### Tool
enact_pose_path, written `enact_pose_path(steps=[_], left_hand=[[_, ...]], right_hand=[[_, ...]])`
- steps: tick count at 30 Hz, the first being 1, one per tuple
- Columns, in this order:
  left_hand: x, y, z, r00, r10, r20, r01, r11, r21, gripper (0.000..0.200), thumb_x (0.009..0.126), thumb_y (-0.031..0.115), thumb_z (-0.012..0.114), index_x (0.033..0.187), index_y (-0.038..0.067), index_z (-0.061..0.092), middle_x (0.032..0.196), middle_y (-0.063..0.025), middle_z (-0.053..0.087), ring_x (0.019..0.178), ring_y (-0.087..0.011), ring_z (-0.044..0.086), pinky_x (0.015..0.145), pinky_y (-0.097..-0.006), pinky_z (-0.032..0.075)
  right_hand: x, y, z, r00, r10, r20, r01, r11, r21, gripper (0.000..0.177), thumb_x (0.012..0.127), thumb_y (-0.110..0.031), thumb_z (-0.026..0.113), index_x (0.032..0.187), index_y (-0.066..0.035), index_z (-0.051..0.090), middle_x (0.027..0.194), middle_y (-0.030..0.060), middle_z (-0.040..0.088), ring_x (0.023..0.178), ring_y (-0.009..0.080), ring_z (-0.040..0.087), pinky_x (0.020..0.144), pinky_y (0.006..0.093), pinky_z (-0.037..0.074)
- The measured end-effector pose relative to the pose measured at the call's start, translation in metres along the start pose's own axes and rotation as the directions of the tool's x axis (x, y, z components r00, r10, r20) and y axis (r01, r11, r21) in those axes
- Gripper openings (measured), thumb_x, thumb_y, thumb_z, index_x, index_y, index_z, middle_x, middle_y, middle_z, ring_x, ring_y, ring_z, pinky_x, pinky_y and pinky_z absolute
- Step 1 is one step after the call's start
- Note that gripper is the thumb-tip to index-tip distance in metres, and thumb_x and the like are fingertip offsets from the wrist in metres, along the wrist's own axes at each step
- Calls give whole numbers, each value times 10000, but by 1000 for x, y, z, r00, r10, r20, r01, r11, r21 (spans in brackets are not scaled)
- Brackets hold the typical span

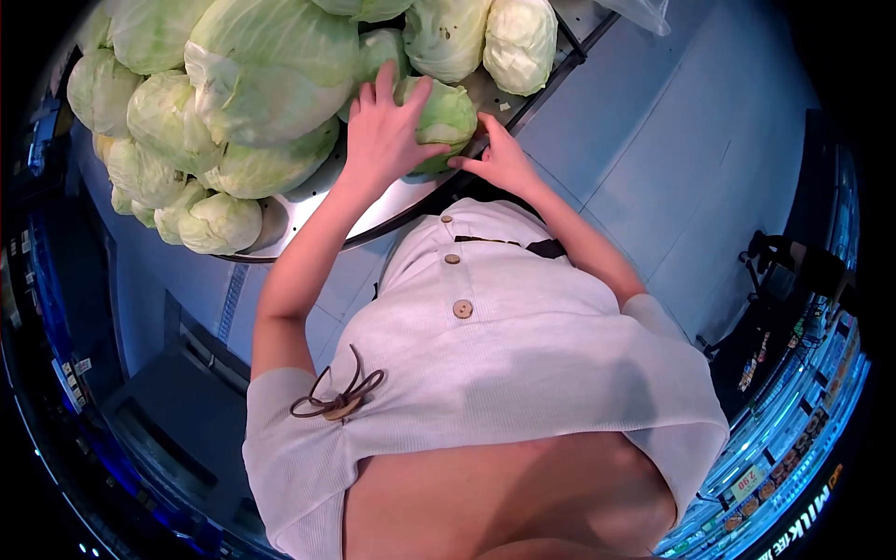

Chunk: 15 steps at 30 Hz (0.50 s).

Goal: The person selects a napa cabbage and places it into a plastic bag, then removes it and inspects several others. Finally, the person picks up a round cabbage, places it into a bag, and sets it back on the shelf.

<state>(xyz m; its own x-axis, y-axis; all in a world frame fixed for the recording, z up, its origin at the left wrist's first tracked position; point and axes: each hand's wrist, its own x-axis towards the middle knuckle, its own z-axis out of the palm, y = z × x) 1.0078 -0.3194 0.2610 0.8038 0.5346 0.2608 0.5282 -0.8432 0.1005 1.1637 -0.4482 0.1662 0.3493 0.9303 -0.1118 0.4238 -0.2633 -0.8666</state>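
Observation:
A small green cabbage sits near the rim of the metal display stand, between my two hands. My left hand lies over its left side, fingers spread and thumb along its lower front. From the right, my right hand touches the same cabbage with fingertips and thumb curved round its edge. The undersides of both hands are hidden. Left of my left hand a large pale cabbage rests on top of the heap.
More cabbages are heaped at the left, and a whitish one lies at the stand's right edge. Clear plastic hangs at the top right. Tiled floor surrounds the stand; lit store shelves line the lower right.

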Motion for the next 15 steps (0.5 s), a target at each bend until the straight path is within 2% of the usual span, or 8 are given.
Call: enact_pose_path(steps=[2,5,7,8,9,13,15], left_hand=[[-7,-2,2,999,42,-2,-42,999,12,853,525,473,869,1256,172,549,1215,-136,527,1003,-352,520,809,-450,486],[-17,-3,1,997,8,-77,-12,998,-54,829,517,465,879,1218,152,565,1151,-101,572,997,-339,519,807,-428,481],[-28,0,5,980,-56,-190,33,992,-121,826,509,491,873,1202,163,568,1161,-107,563,989,-324,518,768,-430,469],[-33,1,6,965,-93,-243,56,986,-155,824,504,505,870,1194,168,569,1166,-109,559,985,-316,517,749,-431,463],[-35,1,6,954,-155,-257,95,968,-232,846,533,486,880,1222,131,541,1164,-105,558,985,-323,517,806,-431,452],[-38,22,35,825,-467,-319,228,790,-568,920,575,466,888,1277,48,465,1145,-132,555,1008,-325,521,896,-421,410],[-33,38,53,774,-550,-314,314,763,-565,916,578,469,885,1278,54,466,1127,-147,557,1002,-324,528,888,-427,416]], right_hand=[[7,10,8,979,-200,-28,194,971,-141,798,674,-303,843,1301,17,468,1052,147,562,821,245,603,755,350,501],[3,-13,-1,998,-19,63,19,1000,5,771,664,-284,843,1293,5,503,1109,143,560,907,294,570,816,354,484],[-1,-14,-6,995,-96,-2,96,995,-3,772,673,-270,834,1318,-16,492,1139,147,554,955,291,563,826,347,481],[-1,-13,-9,990,-135,-30,135,991,-7,774,678,-262,829,1330,-26,486,1153,149,551,978,290,560,831,344,480],[1,-18,-18,943,-310,-122,306,951,-54,725,702,-211,812,1338,-53,502,1080,105,566,835,207,545,767,317,475],[13,-52,-63,936,-351,-20,336,908,-251,656,767,-174,760,1362,-105,492,1213,97,548,875,213,570,804,316,491],[20,-54,-70,919,-394,13,371,854,-365,626,793,-160,735,1366,-118,488,1244,94,540,878,211,587,800,311,503]])
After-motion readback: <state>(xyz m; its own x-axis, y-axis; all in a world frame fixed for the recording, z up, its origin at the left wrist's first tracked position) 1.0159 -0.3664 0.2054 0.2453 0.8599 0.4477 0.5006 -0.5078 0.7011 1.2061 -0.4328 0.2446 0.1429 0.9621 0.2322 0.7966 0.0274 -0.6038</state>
